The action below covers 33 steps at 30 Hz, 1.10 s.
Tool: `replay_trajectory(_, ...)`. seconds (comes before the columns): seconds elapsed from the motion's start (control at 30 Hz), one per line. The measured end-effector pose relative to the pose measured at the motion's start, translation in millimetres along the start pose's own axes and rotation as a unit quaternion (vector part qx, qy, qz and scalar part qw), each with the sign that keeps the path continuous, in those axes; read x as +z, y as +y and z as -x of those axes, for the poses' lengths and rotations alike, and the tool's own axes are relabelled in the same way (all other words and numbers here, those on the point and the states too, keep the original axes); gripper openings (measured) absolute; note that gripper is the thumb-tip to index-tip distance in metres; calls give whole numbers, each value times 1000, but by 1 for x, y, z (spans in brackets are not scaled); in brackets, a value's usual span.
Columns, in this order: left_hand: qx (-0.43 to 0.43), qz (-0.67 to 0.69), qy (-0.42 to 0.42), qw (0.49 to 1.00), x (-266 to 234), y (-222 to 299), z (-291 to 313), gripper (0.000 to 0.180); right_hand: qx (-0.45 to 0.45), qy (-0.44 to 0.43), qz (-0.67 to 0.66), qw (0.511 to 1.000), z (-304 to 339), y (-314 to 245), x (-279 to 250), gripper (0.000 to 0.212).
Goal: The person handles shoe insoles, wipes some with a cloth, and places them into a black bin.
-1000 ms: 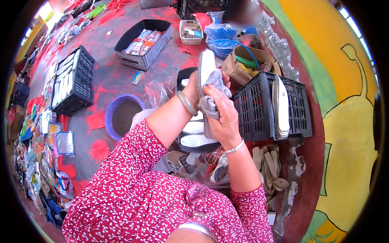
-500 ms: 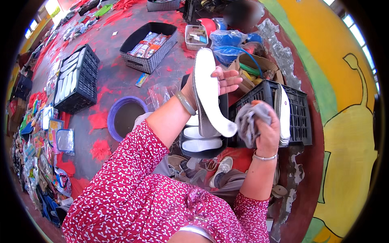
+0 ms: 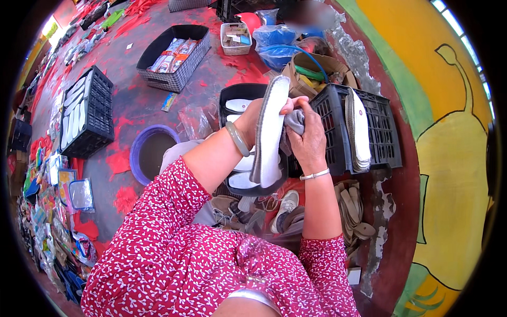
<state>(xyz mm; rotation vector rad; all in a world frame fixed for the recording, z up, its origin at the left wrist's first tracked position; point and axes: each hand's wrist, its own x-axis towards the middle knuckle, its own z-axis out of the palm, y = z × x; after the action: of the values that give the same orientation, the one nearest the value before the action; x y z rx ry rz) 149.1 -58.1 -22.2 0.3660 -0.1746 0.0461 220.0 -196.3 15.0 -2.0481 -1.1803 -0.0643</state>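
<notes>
at the centre of the frame, two hands work a white shoe insole with a grey cloth.

the left hand (image 3: 252, 120) grips the insole (image 3: 269, 134) from behind, thumb curled over its upper edge, holding it upright just above a black tray (image 3: 232, 95) of more insoles. the right hand (image 3: 309, 140) has its fingers pressed together around the grey cloth (image 3: 293, 122), bunched against the insole's right face. right of the hands, a black crate (image 3: 377, 134) holds a stack of insoles on edge. loose soles lie on the floor below it. a purple bucket (image 3: 138, 153) sits left of centre, another black crate (image 3: 97, 113) further left, and a dark basket (image 3: 185, 68) of packets toward the upper left.
</notes>
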Motion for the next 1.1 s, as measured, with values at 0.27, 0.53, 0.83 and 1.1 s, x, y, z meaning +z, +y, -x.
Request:
replay_trajectory(0.27,-30,61,-66,996,4,-1,2,32,66,102,-179,976,-4,10,6,28)
replay_trajectory(0.53,7,-245,302,921,39,8,3,45,190,97,-639,739,-19,57,-35,39)
replay_trajectory(0.83,95,-544,211,807,-8,-35,-9,45,34,-34,-528,848,-1,-3,0,77)
replay_trajectory(1.1,117,-672,193,706,21,-37,-1,32,144,109,-602,778,0,-7,-5,28)
